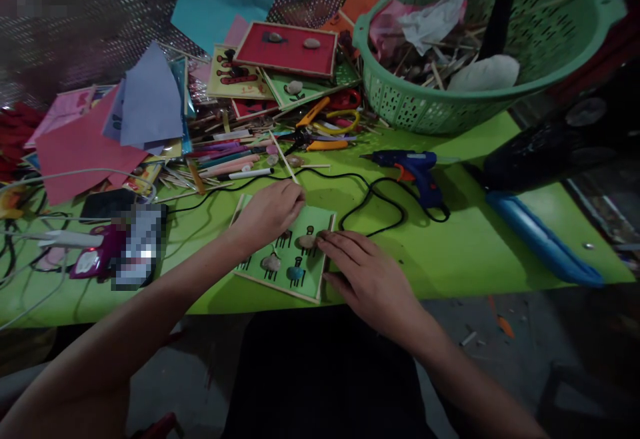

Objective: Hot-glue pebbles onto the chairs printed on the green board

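Hands (pixel 373 279) (both) on green pebble board (pixel 320 225)

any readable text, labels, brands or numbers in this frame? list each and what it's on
None can be read.
Green card under the left hand and right hand: only stones and drawn black legs, no words.
Glue gun: no legible brand.
Red card and the cards beside it: drawings only.
Pens: any print too small to read.
Item at left: blurred out.
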`<state>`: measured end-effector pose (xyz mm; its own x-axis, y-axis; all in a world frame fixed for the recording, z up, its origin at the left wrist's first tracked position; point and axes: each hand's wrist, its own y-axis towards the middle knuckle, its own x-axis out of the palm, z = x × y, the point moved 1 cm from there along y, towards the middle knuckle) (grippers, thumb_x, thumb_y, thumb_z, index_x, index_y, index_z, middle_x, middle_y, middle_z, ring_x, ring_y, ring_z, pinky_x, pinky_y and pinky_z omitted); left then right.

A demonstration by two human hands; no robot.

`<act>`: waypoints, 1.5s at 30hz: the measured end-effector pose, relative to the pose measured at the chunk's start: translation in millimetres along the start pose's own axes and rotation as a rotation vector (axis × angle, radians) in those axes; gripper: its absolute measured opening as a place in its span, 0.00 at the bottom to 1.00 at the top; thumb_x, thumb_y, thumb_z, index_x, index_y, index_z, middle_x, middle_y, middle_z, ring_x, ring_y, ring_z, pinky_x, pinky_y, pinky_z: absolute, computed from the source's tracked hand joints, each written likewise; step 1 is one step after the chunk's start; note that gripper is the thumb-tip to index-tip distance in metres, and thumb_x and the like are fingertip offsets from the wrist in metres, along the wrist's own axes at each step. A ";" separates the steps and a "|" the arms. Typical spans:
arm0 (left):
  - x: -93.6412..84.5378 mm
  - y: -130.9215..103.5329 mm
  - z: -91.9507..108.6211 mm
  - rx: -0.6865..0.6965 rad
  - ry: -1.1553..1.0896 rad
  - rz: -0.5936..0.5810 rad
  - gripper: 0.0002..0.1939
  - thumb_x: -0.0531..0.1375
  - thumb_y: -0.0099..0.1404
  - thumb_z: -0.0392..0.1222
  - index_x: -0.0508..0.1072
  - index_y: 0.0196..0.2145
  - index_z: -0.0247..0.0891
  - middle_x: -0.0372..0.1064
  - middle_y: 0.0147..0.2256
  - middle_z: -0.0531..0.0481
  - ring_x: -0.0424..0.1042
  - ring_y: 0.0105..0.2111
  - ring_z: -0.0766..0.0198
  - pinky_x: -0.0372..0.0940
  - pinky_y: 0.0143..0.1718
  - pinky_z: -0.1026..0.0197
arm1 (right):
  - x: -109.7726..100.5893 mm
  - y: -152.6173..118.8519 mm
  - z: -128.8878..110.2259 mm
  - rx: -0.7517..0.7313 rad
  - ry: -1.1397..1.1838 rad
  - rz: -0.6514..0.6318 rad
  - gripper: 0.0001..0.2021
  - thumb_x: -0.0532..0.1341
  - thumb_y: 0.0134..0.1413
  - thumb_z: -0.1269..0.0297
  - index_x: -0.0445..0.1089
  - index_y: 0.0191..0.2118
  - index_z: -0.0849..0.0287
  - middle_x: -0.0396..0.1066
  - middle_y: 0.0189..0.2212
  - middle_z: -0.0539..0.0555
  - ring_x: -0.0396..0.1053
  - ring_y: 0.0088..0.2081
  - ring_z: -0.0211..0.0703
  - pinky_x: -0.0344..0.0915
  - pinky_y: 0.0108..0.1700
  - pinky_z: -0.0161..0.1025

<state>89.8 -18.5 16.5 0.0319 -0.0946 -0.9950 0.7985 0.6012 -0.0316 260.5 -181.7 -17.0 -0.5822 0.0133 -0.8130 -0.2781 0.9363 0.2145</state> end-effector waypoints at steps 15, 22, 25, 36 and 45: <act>-4.4 -9.2 -13.6 -0.150 -0.297 0.095 0.03 0.56 0.70 0.36 0.69 0.38 0.38 0.72 0.37 0.49 0.71 0.37 0.61 0.63 0.39 0.60 | 0.2 0.3 -0.4 -0.013 -0.009 0.006 0.22 0.59 0.67 0.66 0.66 0.65 0.63 0.70 0.62 0.60 0.65 0.62 0.54 0.68 0.64 0.56; -4.9 -14.4 -20.5 -0.190 -0.284 0.101 0.03 0.57 0.69 0.35 0.70 0.37 0.38 0.74 0.35 0.49 0.72 0.35 0.62 0.64 0.38 0.60 | -0.1 0.1 -0.1 -0.007 -0.004 0.005 0.22 0.59 0.67 0.65 0.66 0.65 0.61 0.69 0.63 0.59 0.65 0.62 0.53 0.67 0.65 0.56; -4.9 -15.0 -22.0 -0.165 -0.280 0.080 0.04 0.58 0.69 0.35 0.73 0.37 0.38 0.76 0.36 0.49 0.73 0.36 0.61 0.65 0.39 0.60 | 0.2 0.0 -0.4 -0.003 0.002 -0.004 0.23 0.59 0.67 0.66 0.65 0.65 0.61 0.69 0.63 0.59 0.65 0.63 0.53 0.67 0.65 0.56; -4.3 -6.1 -24.2 0.084 -0.027 -0.025 0.06 0.58 0.71 0.36 0.76 0.39 0.37 0.76 0.39 0.46 0.74 0.42 0.57 0.65 0.44 0.57 | -0.2 0.6 -1.2 -0.008 -0.015 0.003 0.22 0.58 0.67 0.65 0.65 0.65 0.60 0.70 0.62 0.59 0.67 0.62 0.55 0.69 0.63 0.58; -6.0 -3.3 -19.3 0.142 0.090 -0.072 0.09 0.55 0.74 0.34 0.75 0.43 0.34 0.76 0.40 0.44 0.74 0.43 0.55 0.65 0.43 0.55 | -0.6 1.1 -1.3 -0.011 -0.024 -0.014 0.22 0.57 0.69 0.65 0.65 0.65 0.62 0.69 0.63 0.59 0.66 0.62 0.54 0.67 0.65 0.56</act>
<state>75.4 -4.6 20.8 -0.0774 -0.0586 -0.9953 0.8740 0.4764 -0.0960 259.5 -181.1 -15.5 -0.5600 0.0085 -0.8285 -0.2943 0.9327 0.2084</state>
